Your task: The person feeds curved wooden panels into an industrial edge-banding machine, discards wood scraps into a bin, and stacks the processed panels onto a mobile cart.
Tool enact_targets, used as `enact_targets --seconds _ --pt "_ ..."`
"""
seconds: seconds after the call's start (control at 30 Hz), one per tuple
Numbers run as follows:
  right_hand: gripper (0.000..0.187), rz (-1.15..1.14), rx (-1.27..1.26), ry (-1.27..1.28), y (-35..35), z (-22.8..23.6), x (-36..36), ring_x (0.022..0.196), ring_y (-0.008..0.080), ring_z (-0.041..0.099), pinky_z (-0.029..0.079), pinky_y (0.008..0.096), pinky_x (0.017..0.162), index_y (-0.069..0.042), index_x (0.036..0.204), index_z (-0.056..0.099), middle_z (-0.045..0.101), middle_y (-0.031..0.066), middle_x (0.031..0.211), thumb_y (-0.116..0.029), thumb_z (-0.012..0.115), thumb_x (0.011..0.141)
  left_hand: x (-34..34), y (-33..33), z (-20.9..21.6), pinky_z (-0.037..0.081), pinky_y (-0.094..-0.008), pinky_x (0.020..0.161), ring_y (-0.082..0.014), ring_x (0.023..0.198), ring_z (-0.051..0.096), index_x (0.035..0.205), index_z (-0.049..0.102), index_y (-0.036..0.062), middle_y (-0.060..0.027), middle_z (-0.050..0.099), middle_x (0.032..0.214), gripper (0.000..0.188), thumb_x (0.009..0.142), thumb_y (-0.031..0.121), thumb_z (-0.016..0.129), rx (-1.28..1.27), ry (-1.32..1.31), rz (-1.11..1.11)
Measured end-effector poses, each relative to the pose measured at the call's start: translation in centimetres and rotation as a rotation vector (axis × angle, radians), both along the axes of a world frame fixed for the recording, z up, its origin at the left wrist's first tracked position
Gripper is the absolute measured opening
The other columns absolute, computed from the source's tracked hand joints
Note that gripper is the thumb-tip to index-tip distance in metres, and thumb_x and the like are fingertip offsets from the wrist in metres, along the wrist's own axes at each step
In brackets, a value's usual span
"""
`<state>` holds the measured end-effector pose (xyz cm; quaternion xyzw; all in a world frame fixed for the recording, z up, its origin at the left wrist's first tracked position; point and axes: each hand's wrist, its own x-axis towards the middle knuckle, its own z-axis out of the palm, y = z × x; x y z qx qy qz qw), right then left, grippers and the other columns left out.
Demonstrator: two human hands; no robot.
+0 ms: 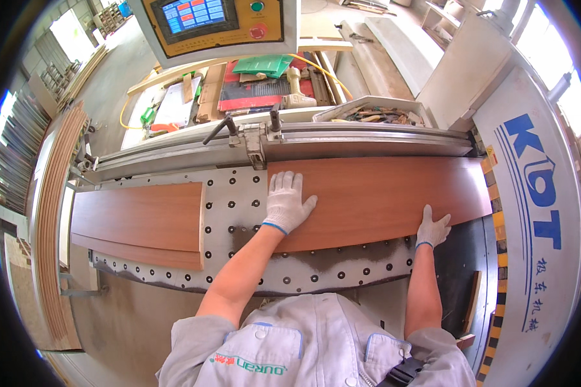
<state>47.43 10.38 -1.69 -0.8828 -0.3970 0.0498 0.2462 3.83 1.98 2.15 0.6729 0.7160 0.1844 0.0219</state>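
Note:
A large reddish-brown wood-grain board [361, 193] lies on the machine's pale bed, its far edge by the metal rail. My left hand [287, 203], in a white knit glove with a blue cuff, rests flat near the board's left end, fingers stretched out and thumb apart. At the near edge, toward the right, my right hand [433, 230] touches the board in a matching glove, thumb and fingers spread. Farther left on the bed lie reddish-brown boards [139, 216], one overlapping another. Neither hand touches them.
The perforated bed [229, 216] has rows of black round inserts. Beyond it stand a metal fence rail [342, 138] with a black-handled clamp [252, 138], a scrap bin [381, 113] and a control panel [219, 29]. A white machine housing [529, 193] bounds the right; stacked boards [55, 219] stand left.

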Motion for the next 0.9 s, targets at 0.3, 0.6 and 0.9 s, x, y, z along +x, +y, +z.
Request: enact_targets --seconds 0.3,0.6,0.9 --pt "0.110 0.019 0.099 -0.111 0.0 -0.5 -1.4 0.148 0.0454 0.041 0.033 0.0525 0.123 0.008 0.156 0.042 0.046 0.0315 0.158 -0.070 0.073 0.086 -0.8 0.3 0.0 0.029 -0.0566 0.126 -0.0455 0.141 0.045 0.143 0.056 -0.0038 -0.0253 0.054 0.147 0.076 0.092 0.050 0.070 -0.003 0.032 0.010" --pt "0.101 0.006 0.200 -0.155 -0.3 -0.8 -1.8 0.138 0.0479 0.050 0.040 0.0559 0.115 0.005 0.151 0.049 0.053 0.0329 0.149 -0.064 0.079 0.084 -1.5 1.1 0.1 0.029 -0.0571 0.126 -0.0459 0.142 0.045 0.142 0.055 -0.0044 -0.0258 0.053 0.147 0.076 0.091 0.048 0.072 0.037 0.026 -0.027" --pt "0.102 0.127 0.043 0.022 -2.0 5.0 -3.3 0.148 0.0538 0.035 0.027 0.0573 0.125 0.004 0.153 0.045 0.047 0.0374 0.152 -0.062 0.076 0.082 13.1 -0.2 2.7 0.019 -0.0614 0.129 -0.0476 0.154 0.031 0.153 0.048 -0.0003 -0.0238 0.042 0.161 0.094 0.080 0.046 0.085 -0.160 0.146 -0.494"
